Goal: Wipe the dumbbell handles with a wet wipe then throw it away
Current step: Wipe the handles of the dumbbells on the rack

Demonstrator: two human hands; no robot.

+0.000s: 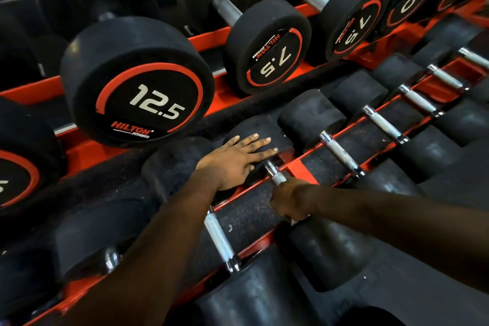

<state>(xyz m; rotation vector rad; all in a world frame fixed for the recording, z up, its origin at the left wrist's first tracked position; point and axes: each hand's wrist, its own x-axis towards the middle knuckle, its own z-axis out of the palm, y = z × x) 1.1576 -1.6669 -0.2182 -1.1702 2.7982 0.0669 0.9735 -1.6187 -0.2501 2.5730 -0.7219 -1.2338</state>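
Dumbbells are seen laid side by side on the lower tier of a red rack [299, 170], with their knurled metal handles crossing the gap between two rails. The left hand [232, 164] is laid flat on the black rubber head [264, 127] of one of them, fingers straight and spread and the palm pressed against the rubber. That dumbbell's handle [276, 176] is gripped by the right hand [289, 200], whose fingers are curled round the near part of the bar, so that only the far end of the bar is left showing. A small pale scrap, taken to be the wet wipe [300, 219], is visible at the lower edge of the right hand; the rest of it is hidden inside the grip. A neighbouring handle [219, 238] lies just to the left and another [340, 153] to the right, both untouched. On the upper tier a dumbbell marked 12.5 [137, 82] and one marked 7.5 [267, 47] are stored.
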